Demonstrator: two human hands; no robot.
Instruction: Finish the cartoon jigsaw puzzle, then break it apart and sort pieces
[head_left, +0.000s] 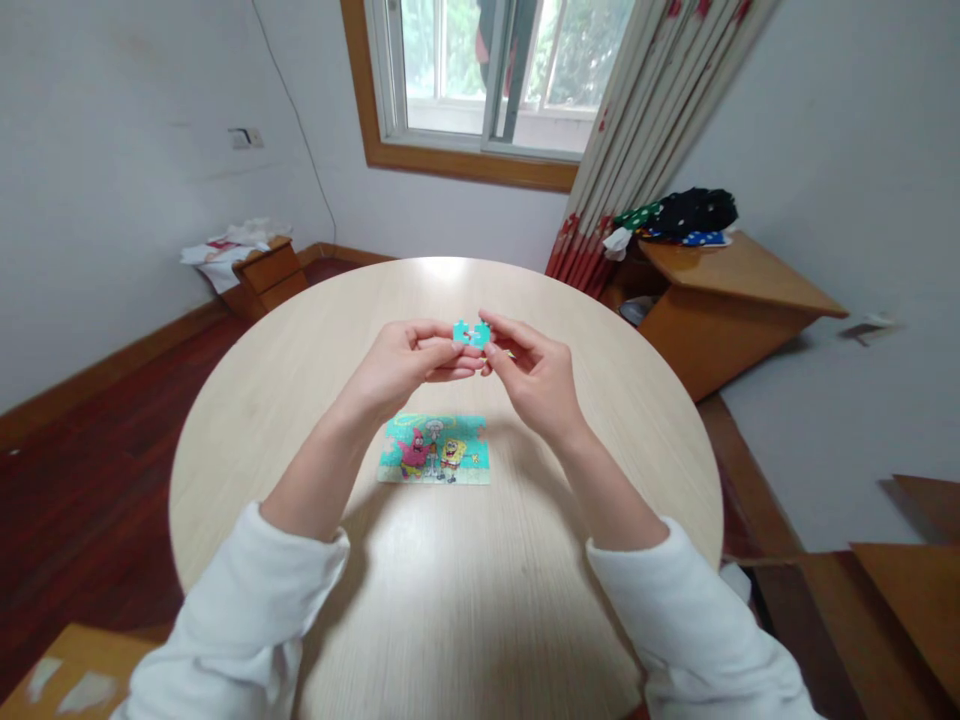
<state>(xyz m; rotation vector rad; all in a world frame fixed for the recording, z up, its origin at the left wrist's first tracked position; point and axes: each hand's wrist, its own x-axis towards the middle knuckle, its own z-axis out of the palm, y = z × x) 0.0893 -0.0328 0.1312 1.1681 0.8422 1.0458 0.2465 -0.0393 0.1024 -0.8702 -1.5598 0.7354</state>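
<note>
Both hands were raised above the round pale wooden counter point(450, 600), fingertips meeting. The left hand point(409, 365) and the right hand point(536, 375) each pinched the small turquoise jigsaw pieces point(472, 332) between thumb and fingers, the pieces held in the air between them. Below the hands, a rectangular, cartoon-printed assembled jigsaw section point(435, 450) lay flat on the counter, well apart from the pieces.

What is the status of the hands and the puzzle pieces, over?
Left hand and right hand raised above round table, both pinching teal puzzle pieces, pieces touching. Cartoon puzzle picture flat on table below, untouched. Nothing else near hands.
</note>
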